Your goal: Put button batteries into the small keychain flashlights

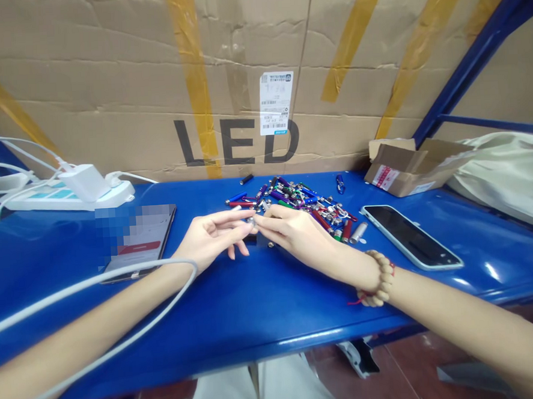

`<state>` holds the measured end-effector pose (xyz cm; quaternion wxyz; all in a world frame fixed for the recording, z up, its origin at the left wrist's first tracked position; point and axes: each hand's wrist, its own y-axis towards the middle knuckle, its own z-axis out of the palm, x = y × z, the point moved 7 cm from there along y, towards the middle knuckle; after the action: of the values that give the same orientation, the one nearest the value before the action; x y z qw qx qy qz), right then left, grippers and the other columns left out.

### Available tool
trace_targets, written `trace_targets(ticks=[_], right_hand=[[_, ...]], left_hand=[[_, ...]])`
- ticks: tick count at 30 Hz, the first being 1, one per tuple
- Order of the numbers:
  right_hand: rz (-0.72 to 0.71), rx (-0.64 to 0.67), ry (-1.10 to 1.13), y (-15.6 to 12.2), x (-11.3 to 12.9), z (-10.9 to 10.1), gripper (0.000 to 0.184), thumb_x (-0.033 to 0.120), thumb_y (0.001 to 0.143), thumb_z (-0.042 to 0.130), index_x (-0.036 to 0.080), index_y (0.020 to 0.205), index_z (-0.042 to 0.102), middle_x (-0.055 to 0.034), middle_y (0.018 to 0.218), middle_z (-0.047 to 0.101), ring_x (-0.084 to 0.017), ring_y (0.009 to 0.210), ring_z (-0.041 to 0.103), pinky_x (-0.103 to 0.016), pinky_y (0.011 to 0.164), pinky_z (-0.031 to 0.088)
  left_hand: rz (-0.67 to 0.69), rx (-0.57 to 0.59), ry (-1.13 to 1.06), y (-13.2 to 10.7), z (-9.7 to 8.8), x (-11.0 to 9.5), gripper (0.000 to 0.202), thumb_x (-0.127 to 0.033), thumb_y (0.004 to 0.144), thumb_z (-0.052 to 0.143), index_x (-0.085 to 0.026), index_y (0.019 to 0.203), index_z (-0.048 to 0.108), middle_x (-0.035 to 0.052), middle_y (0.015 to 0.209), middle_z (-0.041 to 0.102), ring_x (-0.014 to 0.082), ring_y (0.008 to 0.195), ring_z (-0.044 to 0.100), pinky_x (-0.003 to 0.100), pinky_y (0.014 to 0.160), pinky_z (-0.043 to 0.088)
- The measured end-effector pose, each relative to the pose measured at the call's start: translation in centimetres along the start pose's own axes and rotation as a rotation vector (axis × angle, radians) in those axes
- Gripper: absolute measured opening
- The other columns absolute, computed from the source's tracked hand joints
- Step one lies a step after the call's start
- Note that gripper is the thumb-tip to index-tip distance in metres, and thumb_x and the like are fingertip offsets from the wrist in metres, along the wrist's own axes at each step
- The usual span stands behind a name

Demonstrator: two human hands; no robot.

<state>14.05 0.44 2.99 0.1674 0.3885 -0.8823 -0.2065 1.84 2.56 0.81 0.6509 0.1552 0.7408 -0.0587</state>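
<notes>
My left hand [210,238] and my right hand [295,231] meet fingertip to fingertip above the blue table [255,308]. Both pinch a small silvery item [252,222] between them; it is too small to name. Just behind the hands lies a heap of several small coloured keychain flashlights [303,202], purple, red, blue and green. A bead bracelet [379,277] circles my right wrist. A white cable [119,305] loops over my left forearm.
A phone [138,240] with a lit screen lies at the left, another phone [408,236] dark at the right. A white power strip with charger [74,190] sits far left. A small open carton [404,167], a cream bag [508,172] and a big cardboard box [241,74] stand behind.
</notes>
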Motion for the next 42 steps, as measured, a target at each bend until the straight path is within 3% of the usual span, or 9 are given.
trace_targets(ticks=[5, 10, 16, 18, 21, 23, 26, 33, 42], right_hand=[[-0.045, -0.123, -0.005, -0.3, 0.1, -0.7, 0.027, 0.027, 0.092, 0.041, 0.020, 0.105, 0.063, -0.0050, 0.087, 0.056, -0.012, 0.075, 0.054, -0.022, 0.066, 0.045], [-0.173, -0.275, -0.015, -0.7, 0.8, -2.0, 0.028, 0.019, 0.091, 0.043, 0.015, 0.112, 0.061, -0.0091, 0.095, 0.059, -0.014, 0.085, 0.057, -0.023, 0.071, 0.049], [-0.181, -0.271, 0.036, -0.4, 0.9, -2.1, 0.027, 0.018, 0.089, 0.046, 0.009, 0.107, 0.064, -0.0124, 0.102, 0.063, -0.015, 0.092, 0.061, -0.024, 0.077, 0.052], [-0.203, -0.293, 0.039, -0.6, 1.0, -2.1, 0.026, 0.018, 0.089, 0.047, 0.010, 0.105, 0.064, -0.0112, 0.102, 0.065, -0.015, 0.094, 0.061, -0.024, 0.081, 0.052], [-0.233, -0.328, 0.024, -0.8, 1.0, -2.2, 0.024, 0.019, 0.089, 0.048, 0.012, 0.104, 0.065, -0.0085, 0.102, 0.067, -0.014, 0.096, 0.062, -0.024, 0.086, 0.050], [-0.231, -0.316, 0.028, -0.8, 1.0, -2.1, 0.024, 0.019, 0.089, 0.048, 0.012, 0.104, 0.065, -0.0076, 0.104, 0.067, -0.013, 0.099, 0.061, -0.023, 0.089, 0.049], [-0.184, -0.278, 0.076, -0.6, 0.8, -2.0, 0.023, 0.019, 0.089, 0.048, 0.012, 0.104, 0.063, -0.0060, 0.104, 0.067, -0.012, 0.100, 0.061, -0.022, 0.091, 0.047], [-0.050, -0.200, 0.102, -0.2, 0.2, -1.4, 0.032, 0.025, 0.089, 0.048, 0.016, 0.119, 0.054, -0.0059, 0.114, 0.063, -0.015, 0.101, 0.061, -0.026, 0.088, 0.049], [-0.033, -0.150, 0.021, -0.3, -0.4, -0.6, 0.035, 0.027, 0.090, 0.047, 0.016, 0.122, 0.055, -0.0072, 0.104, 0.068, -0.018, 0.089, 0.065, -0.029, 0.080, 0.052]], left_hand=[[-0.024, 0.012, 0.021, 0.2, 0.1, 0.6, 0.056, -0.034, 0.070, 0.068, -0.013, 0.120, 0.055, 0.0087, 0.085, 0.069, 0.0125, 0.050, 0.062, 0.018, 0.038, 0.043], [-0.105, 0.039, 0.015, 0.3, 0.3, 0.9, 0.037, -0.030, 0.070, 0.067, -0.004, 0.096, 0.064, 0.0144, 0.084, 0.070, 0.0117, 0.048, 0.061, 0.017, 0.037, 0.043], [-0.070, 0.025, -0.013, 0.0, 0.2, 0.6, 0.044, -0.032, 0.073, 0.066, -0.007, 0.108, 0.059, 0.0146, 0.091, 0.069, 0.0120, 0.047, 0.061, 0.017, 0.034, 0.041], [-0.063, 0.019, -0.019, 0.0, 0.0, 0.6, 0.042, -0.033, 0.072, 0.067, -0.008, 0.105, 0.060, 0.0129, 0.087, 0.070, 0.0120, 0.047, 0.061, 0.016, 0.033, 0.041], [-0.088, 0.034, -0.009, 0.1, 0.0, 0.9, 0.036, -0.033, 0.072, 0.067, -0.008, 0.097, 0.061, 0.0069, 0.066, 0.068, 0.0096, 0.041, 0.057, 0.014, 0.032, 0.038], [-0.120, 0.078, -0.013, 0.1, 0.2, 1.1, 0.033, -0.034, 0.073, 0.067, -0.008, 0.093, 0.061, 0.0037, 0.055, 0.064, 0.0081, 0.037, 0.053, 0.013, 0.032, 0.036], [-0.135, 0.119, -0.052, 0.0, 0.4, 1.1, 0.035, -0.036, 0.073, 0.066, -0.010, 0.095, 0.060, 0.0034, 0.054, 0.064, 0.0097, 0.040, 0.055, 0.013, 0.033, 0.036], [-0.143, 0.015, -0.006, -0.1, -0.3, 0.8, 0.032, -0.032, 0.076, 0.064, -0.008, 0.096, 0.065, 0.0025, 0.045, 0.061, 0.0048, 0.030, 0.045, 0.012, 0.033, 0.031], [-0.159, 0.022, 0.016, 0.0, -0.3, 1.1, 0.033, -0.032, 0.077, 0.062, -0.007, 0.100, 0.062, 0.0014, 0.044, 0.059, 0.0052, 0.031, 0.044, 0.013, 0.034, 0.030]])
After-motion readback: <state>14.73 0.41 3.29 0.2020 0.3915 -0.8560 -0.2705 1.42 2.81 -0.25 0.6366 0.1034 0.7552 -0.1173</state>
